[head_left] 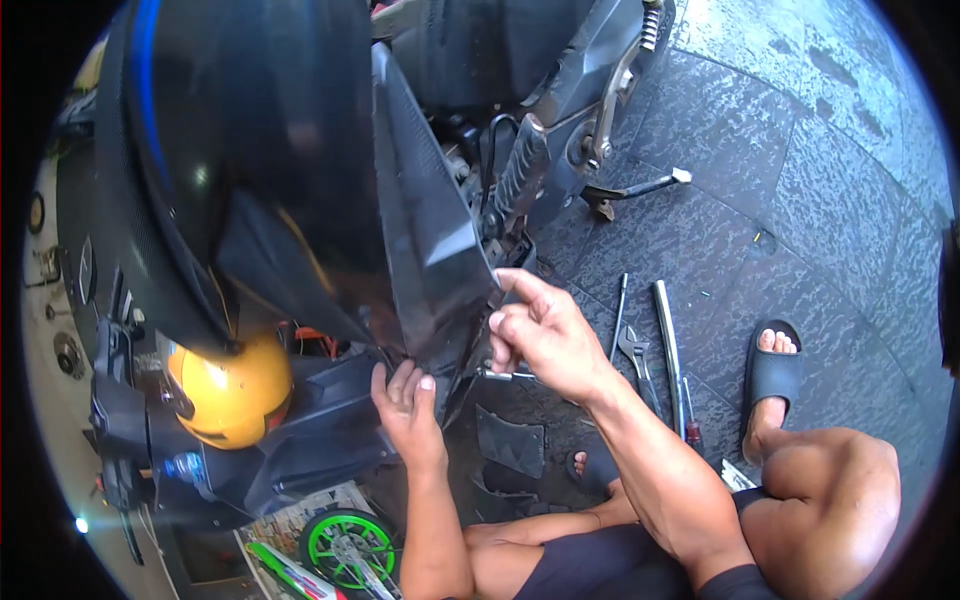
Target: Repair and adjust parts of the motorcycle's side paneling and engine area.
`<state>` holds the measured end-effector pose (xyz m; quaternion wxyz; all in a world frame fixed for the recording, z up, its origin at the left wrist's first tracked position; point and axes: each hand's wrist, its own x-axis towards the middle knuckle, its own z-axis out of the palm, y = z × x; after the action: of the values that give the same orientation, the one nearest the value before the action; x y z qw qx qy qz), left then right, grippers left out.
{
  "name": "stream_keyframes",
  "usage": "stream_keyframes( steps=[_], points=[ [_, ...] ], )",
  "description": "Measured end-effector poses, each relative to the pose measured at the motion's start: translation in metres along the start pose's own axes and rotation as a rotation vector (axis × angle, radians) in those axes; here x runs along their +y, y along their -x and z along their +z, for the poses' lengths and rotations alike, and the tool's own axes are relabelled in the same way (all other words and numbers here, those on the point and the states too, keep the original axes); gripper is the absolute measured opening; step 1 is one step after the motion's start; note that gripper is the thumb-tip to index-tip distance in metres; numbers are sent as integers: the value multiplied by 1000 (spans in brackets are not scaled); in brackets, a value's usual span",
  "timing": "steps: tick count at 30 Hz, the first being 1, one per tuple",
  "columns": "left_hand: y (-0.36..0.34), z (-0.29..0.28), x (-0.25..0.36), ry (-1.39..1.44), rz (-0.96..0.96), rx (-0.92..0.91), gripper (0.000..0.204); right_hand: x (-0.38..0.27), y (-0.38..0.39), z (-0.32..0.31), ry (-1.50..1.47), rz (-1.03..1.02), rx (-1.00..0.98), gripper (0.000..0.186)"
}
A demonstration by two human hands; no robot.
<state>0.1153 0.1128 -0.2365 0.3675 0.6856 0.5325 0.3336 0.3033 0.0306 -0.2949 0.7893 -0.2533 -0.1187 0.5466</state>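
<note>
A black side panel [425, 230] of a scooter hangs in front of me, tapering to a point near my hands. At its right edge my right hand [545, 335] is closed, the index finger and thumb against the rim and the other fingers curled in. My left hand [408, 405] is below the panel's lower edge, fingers extended upward with their tips at the plastic and the thumb apart. A thin metal rod [510, 376] sticks out just under my right hand. Behind the panel a ribbed rubber boot [523, 170] shows; the panel's inner side is hidden.
On the dark tiled floor right of my arm lie an adjustable wrench [636, 350], a chrome tube [668, 325], a thin rod [620, 312] and a screwdriver [693, 428]. The scooter's stand [640, 190] juts out. A yellow helmet [235, 390], a bottle [184, 468] and a green wheel [350, 548] are left.
</note>
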Motion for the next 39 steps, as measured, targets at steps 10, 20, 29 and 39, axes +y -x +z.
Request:
stream_keyframes(
  steps=[10, 20, 29, 39],
  points=[
    [12, 49, 42, 1189, -633, -180, 92, -11, 7, 0, 16, 74, -23, 49],
    [1, 59, 32, 1497, -698, -139, 93, 20, 28, -59, 152, 116, 84, 48],
    [0, 68, 31, 1523, -686, -137, 102, 157, 218, -148, 1680, 905, 796, 53],
    [4, 75, 27, 1430, -680, -80, 78, 148, 226, -138, 1359, 959, 931, 71]
  ],
)
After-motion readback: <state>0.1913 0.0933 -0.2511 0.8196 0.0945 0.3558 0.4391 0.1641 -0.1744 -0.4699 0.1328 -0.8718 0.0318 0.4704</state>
